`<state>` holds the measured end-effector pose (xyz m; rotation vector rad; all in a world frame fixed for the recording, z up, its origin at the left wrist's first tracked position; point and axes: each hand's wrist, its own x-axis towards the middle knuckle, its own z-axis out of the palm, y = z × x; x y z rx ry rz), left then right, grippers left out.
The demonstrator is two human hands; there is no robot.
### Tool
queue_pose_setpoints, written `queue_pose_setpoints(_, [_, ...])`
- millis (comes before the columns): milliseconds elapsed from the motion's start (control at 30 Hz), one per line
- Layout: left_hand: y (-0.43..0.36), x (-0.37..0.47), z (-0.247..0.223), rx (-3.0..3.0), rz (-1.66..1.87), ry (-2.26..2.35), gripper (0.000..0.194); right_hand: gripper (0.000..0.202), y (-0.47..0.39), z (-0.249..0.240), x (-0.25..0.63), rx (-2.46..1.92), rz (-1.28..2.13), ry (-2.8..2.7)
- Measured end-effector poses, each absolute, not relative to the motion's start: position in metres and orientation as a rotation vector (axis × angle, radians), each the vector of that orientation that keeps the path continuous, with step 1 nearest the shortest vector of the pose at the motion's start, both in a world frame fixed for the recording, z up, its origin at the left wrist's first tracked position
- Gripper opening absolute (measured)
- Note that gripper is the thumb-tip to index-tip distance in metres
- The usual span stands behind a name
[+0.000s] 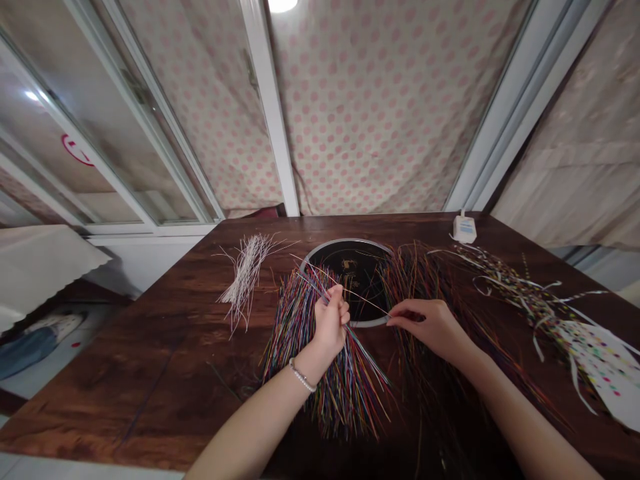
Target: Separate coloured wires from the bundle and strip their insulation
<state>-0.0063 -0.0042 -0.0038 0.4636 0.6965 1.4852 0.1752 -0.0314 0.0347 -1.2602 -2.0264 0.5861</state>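
Note:
My left hand (331,321), with a beaded bracelet (302,375) at the wrist, is closed around a small bunch of thin coloured strands (364,357). Their ends stick out above and below the fist. My right hand (425,323) pinches the end of one thin pale strand (367,301), which runs taut across to the left fist. Beneath the left hand lies a thick pile of multicoloured strands (290,320). Below and beside the right hand spreads a darker pile of brown and orange strands (413,273). Whether they are wire or cord I cannot tell.
Behind the hands lies a round black tray (330,257) with a pale rim, partly covered by strands. White strands (245,273) are bundled on the left of the dark wooden table (165,333). Dotted strips (520,287) and a small white box (464,229) are on the right.

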Motion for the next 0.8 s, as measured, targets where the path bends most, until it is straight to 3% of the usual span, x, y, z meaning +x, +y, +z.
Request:
queue_pose_setpoints(267, [-0.0049,-0.0069,-0.0022,0.460,1.456,0.701,0.036,0.014,-0.0295,0.0361,0.1782,-1.327,0.692,-2.001])
queue_pose_setpoints(567, [-0.0090,-0.0043,-0.0002,0.541,1.364,0.752,0.031,0.019,-0.0274,0.0344,0.1750,-1.263,1.179,-1.800])
queue_pose_setpoints(800, [-0.0098,-0.0046,-0.0009,0.552,1.354,0.744,0.029,0.030,-0.0225,0.0290,0.1792,-1.239,1.284,-1.592])
